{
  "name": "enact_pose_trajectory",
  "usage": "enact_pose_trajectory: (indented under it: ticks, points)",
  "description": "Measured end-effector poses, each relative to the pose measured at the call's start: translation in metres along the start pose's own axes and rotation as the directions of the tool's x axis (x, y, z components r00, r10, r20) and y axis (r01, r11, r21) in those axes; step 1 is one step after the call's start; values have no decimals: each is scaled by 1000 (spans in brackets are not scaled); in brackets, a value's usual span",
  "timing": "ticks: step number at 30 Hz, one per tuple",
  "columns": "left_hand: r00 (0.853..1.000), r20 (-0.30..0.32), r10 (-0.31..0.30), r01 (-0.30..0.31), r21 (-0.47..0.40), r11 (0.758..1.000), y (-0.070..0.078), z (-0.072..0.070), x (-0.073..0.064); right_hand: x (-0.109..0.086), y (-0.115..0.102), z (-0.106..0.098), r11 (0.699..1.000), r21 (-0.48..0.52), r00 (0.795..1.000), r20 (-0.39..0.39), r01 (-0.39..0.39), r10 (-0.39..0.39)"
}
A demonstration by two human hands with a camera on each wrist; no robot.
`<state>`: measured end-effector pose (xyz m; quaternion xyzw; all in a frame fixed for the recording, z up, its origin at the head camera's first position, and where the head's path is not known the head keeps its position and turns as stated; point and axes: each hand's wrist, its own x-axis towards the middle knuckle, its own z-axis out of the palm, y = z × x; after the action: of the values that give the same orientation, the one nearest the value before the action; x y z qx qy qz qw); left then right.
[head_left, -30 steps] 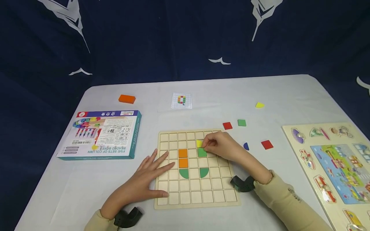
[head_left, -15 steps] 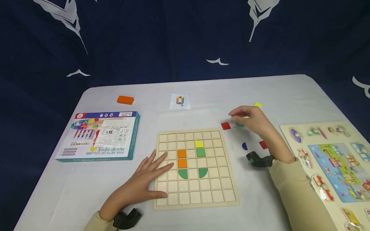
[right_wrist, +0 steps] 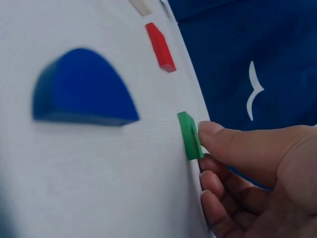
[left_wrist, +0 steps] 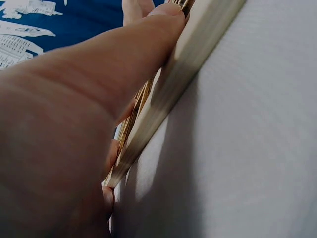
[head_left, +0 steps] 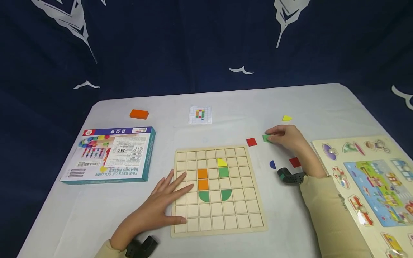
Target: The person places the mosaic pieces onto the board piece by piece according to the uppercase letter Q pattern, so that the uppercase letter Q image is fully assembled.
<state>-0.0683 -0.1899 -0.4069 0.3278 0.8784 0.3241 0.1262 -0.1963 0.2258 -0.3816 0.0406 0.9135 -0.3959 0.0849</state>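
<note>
Right hand (head_left: 288, 138) moved from board (head_left: 214, 196) to loose green square (head_left: 266, 138)

Yellow quarter-round (head_left: 221, 162) now sits released in its cell; work is judged to have passed to collecting another piece. The loose green square is between thumb and index finger, which pinch it, near a red square (head_left: 251, 142); lift-off cannot be confirmed. Left hand (head_left: 156, 210): fingers spread, resting on the board's left edge.

A white-covered table (head_left: 232, 123) carries a grid board (head_left: 218, 223), box (head_left: 108, 154), card (head_left: 200, 114), picture puzzle (head_left: 375, 193) and loose coloured tiles (head_left: 251, 142).
</note>
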Motion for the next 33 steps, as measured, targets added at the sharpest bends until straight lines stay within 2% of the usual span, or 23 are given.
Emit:
enact_pose_trajectory:
  ticks: [5, 11, 14, 16, 18, 20, 23, 25, 29, 33]
  points:
    - [1000, -5, 0, 0, 1, 1000, 1, 0, -1, -2, -1, 3, 995, -71, 997, -17, 75, -76]
    - [1000, -6, 4, -3, 1, 1000, 1, 0, -2, -2, -2, 6, 992, -56, 993, -31, 115, -117]
    - [1000, -4, 8, -8, 0, 1000, 0, 1, -2, -2, -2, 6, 993, -45, 992, -53, 109, -111]
    - [1000, 1, 8, -8, 5, 1000, -1, 1, -1, -3, -4, 5, 995, -11, 992, -73, 99, -99]
    - [1000, 4, 4, -4, 10, 1000, -1, 1, -1, -5, -10, 4, 994, 73, 992, -93, 87, -80]
    - [1000, 7, -3, 3, 12, 1000, -2, 1, -1, -9, -20, 4, 979, 176, 991, -98, 108, -92]
    - [1000, 3, -12, 12, 7, 1000, -2, 0, -1, -18, -41, 7, 940, 304, 987, -80, 155, -137]
    - [1000, 0, -15, 15, 2, 1000, -2, 0, -1, -26, -55, 13, 922, 338, 982, -42, 188, -185]
    - [1000, 0, -15, 15, -2, 1000, -1, 0, 0, -45, -73, 35, 911, 370, 973, 63, 183, -221]
    - [1000, 2, -11, 10, 2, 1000, 0, 0, 0, -60, -76, 56, 916, 337, 957, 113, 218, -269]
